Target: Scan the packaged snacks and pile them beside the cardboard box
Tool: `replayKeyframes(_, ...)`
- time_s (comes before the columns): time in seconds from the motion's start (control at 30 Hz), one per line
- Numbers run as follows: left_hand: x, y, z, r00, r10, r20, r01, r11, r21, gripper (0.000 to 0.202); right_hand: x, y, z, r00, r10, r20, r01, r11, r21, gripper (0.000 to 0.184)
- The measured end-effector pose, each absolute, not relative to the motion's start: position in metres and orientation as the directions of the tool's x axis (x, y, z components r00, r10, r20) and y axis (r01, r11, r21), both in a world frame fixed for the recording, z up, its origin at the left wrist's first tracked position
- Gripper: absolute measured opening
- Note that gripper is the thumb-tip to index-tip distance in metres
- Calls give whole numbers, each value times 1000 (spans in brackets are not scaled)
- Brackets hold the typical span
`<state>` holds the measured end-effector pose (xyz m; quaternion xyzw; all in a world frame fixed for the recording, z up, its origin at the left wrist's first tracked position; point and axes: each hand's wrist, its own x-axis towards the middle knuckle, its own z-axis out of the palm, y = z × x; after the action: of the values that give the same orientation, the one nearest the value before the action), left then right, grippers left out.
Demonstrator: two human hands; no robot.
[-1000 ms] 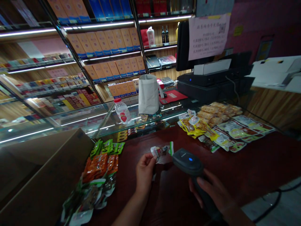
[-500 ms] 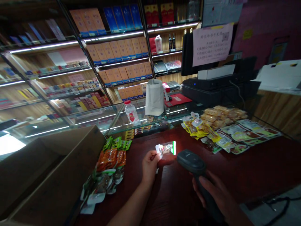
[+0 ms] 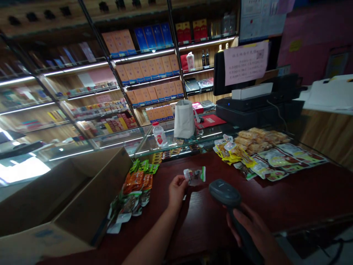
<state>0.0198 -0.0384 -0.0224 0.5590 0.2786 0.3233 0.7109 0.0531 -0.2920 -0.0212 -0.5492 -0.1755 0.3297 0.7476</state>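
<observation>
My left hand [image 3: 177, 189] pinches one end of a small clear snack packet [image 3: 195, 175] with a green edge, held just above the dark red counter [image 3: 198, 213]. My right hand [image 3: 252, 224] is wrapped round the handle of a black barcode scanner [image 3: 226, 193]. The scanner's head points toward the packet, with a short gap between them. Left of my left hand lie piles of green snack packets [image 3: 153, 168], orange snack packets [image 3: 135, 181] and clear packets [image 3: 129, 204].
An open cardboard box [image 3: 91, 198] stands at the left. Yellow packets [image 3: 231, 151], wrapped pastries [image 3: 256, 140] and flat pouches [image 3: 275, 162] lie right. Behind are a plastic bottle [image 3: 159, 135], a pale paper bag [image 3: 184, 119] and a monitor [image 3: 219, 73].
The bright light on the packet has gone out. The view has shifted a little, showing more of the box. Both hands keep their holds.
</observation>
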Motion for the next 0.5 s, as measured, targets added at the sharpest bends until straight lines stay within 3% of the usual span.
replayKeyframes(0.13, 5, -45, -20, 579, 805, -127, -176, 275, 945, 24, 52, -295, -37, 689, 709, -151, -299, 88, -950, 51)
replayKeyframes(0.3, -47, -59, -13, 496, 822, -280, -192, 418, 888, 20, 57, -302, -50, 691, 693, -205, -359, 82, -930, 50)
replayKeyframes(0.5, -124, -41, 13, 222, 944, -243, -328, 307, 893, 16, 61, -307, -43, 650, 729, -214, -354, 41, -934, 52)
